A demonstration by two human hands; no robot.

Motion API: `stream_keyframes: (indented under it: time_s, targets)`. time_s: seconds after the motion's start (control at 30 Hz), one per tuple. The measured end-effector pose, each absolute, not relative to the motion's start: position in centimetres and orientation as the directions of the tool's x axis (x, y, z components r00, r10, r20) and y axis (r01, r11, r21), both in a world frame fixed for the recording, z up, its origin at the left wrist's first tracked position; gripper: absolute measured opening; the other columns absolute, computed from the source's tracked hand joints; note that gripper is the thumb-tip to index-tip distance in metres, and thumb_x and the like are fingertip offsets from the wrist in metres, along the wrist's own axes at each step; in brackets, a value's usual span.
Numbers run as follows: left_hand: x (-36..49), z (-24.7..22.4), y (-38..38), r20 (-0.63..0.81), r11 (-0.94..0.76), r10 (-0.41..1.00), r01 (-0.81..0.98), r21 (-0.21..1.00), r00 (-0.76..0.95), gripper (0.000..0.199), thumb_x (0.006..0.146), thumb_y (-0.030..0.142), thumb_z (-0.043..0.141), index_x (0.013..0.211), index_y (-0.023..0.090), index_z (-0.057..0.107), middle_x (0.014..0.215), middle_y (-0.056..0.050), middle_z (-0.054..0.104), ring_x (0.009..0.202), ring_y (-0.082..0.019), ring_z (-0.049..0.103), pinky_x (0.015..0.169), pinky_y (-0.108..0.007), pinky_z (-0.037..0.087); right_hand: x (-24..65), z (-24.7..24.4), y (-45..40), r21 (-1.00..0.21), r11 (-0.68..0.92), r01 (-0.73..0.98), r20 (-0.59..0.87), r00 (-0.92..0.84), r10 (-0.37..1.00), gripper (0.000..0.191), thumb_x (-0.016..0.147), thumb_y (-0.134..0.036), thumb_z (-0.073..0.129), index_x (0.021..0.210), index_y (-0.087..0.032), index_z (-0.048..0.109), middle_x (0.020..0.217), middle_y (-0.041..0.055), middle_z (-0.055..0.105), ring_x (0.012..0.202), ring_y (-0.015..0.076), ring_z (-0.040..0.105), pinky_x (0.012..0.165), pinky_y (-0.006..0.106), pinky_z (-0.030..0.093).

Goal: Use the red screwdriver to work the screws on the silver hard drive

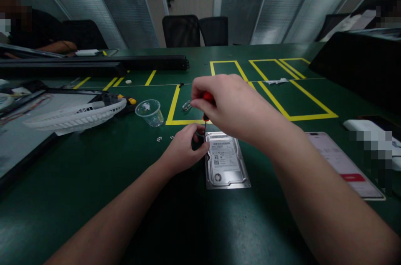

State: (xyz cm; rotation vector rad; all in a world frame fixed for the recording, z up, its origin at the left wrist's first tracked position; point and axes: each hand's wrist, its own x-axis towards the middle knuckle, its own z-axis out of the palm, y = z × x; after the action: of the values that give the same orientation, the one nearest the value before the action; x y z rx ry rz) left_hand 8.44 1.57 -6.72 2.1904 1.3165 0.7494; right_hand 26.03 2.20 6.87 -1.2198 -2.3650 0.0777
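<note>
A silver hard drive (228, 162) with a white label lies flat on the green table. My right hand (219, 98) is closed around the red and black handle of a screwdriver (206, 117). The screwdriver stands upright, its shaft reaching down to the drive's far left corner. My left hand (188, 148) grips the drive's left edge near that corner, thumb against the side and fingers curled by the shaft. Whether those fingers also touch the shaft I cannot tell. Several tiny screws (159, 139) lie on the table left of my left hand.
A clear plastic cup (149, 112) stands to the left, near a white curved plastic part (81, 115). Beyond my hands lies a small clear object (186, 106) inside yellow tape lines. On the right is a phone-like device (347, 169). A person (37, 31) sits across at far left.
</note>
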Motion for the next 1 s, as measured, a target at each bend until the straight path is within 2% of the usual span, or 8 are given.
stream_keyframes:
  time_s: [0.17, 0.3, 0.43, 0.57, 0.7, 1.0]
  targets:
    - [8.58, -6.63, 1.58, 0.206, -0.415, 0.903, 0.645, 0.641, 0.377, 0.022, 0.088, 0.029, 0.068, 0.106, 0.019, 0.061, 0.095, -0.005, 0.066, 0.078, -0.019, 0.059, 0.071, -0.034, 0.048, 25.84, 6.98, 2.06, -0.283, 0.589, 0.757, 0.366, -0.483, 0.796, 0.024, 0.106, -0.035, 0.057, 0.099, -0.02, 0.075, 0.09, 0.0068, 0.073, 0.088, 0.0226, 0.066, 0.073, 0.033, 0.041]
    - [8.55, -6.75, 1.6, 0.207, -0.411, 0.905, 0.645, 0.644, 0.371, 0.022, 0.087, 0.028, 0.069, 0.106, 0.02, 0.062, 0.094, -0.005, 0.066, 0.077, -0.019, 0.059, 0.07, -0.033, 0.048, 25.85, 6.83, 1.93, -0.254, 0.563, 0.786, 0.332, -0.475, 0.815, 0.022, 0.103, -0.018, 0.051, 0.112, -0.015, 0.071, 0.101, 0.0115, 0.075, 0.094, 0.0253, 0.067, 0.078, 0.035, 0.045]
    - [8.47, -6.87, 1.66, 0.21, -0.42, 0.901, 0.643, 0.64, 0.378, 0.022, 0.088, 0.029, 0.069, 0.107, 0.02, 0.062, 0.094, -0.005, 0.066, 0.077, -0.019, 0.058, 0.07, -0.033, 0.047, 26.04, 6.68, 1.98, -0.244, 0.575, 0.781, 0.321, -0.494, 0.808, 0.029, 0.098, -0.01, 0.051, 0.121, -0.018, 0.068, 0.102, 0.0091, 0.074, 0.096, 0.025, 0.067, 0.079, 0.034, 0.047]
    - [8.46, -6.78, 1.68, 0.203, -0.421, 0.9, 0.646, 0.636, 0.386, 0.023, 0.088, 0.03, 0.068, 0.108, 0.019, 0.062, 0.096, -0.005, 0.066, 0.077, -0.019, 0.058, 0.07, -0.033, 0.047, 26.06, 6.83, 2.11, -0.249, 0.575, 0.779, 0.334, -0.488, 0.806, 0.022, 0.102, -0.017, 0.049, 0.111, -0.021, 0.069, 0.099, 0.007, 0.074, 0.092, 0.0243, 0.067, 0.072, 0.033, 0.044]
    - [8.46, -6.75, 1.68, 0.199, -0.419, 0.9, 0.649, 0.635, 0.387, 0.024, 0.088, 0.03, 0.068, 0.109, 0.019, 0.062, 0.095, -0.005, 0.066, 0.077, -0.019, 0.059, 0.07, -0.034, 0.047, 25.92, 7.03, 2.07, -0.249, 0.549, 0.798, 0.349, -0.455, 0.819, 0.015, 0.102, -0.022, 0.054, 0.104, -0.02, 0.069, 0.099, 0.0085, 0.074, 0.095, 0.0252, 0.067, 0.076, 0.033, 0.044]
    - [8.46, -6.79, 1.71, 0.22, -0.434, 0.895, 0.647, 0.626, 0.387, 0.024, 0.087, 0.03, 0.069, 0.109, 0.02, 0.062, 0.094, -0.005, 0.066, 0.076, -0.019, 0.059, 0.069, -0.033, 0.048, 26.0, 7.07, 1.95, -0.222, 0.577, 0.786, 0.356, -0.486, 0.798, 0.014, 0.099, -0.019, 0.056, 0.103, -0.023, 0.069, 0.096, 0.0055, 0.073, 0.085, 0.0215, 0.063, 0.072, 0.032, 0.041]
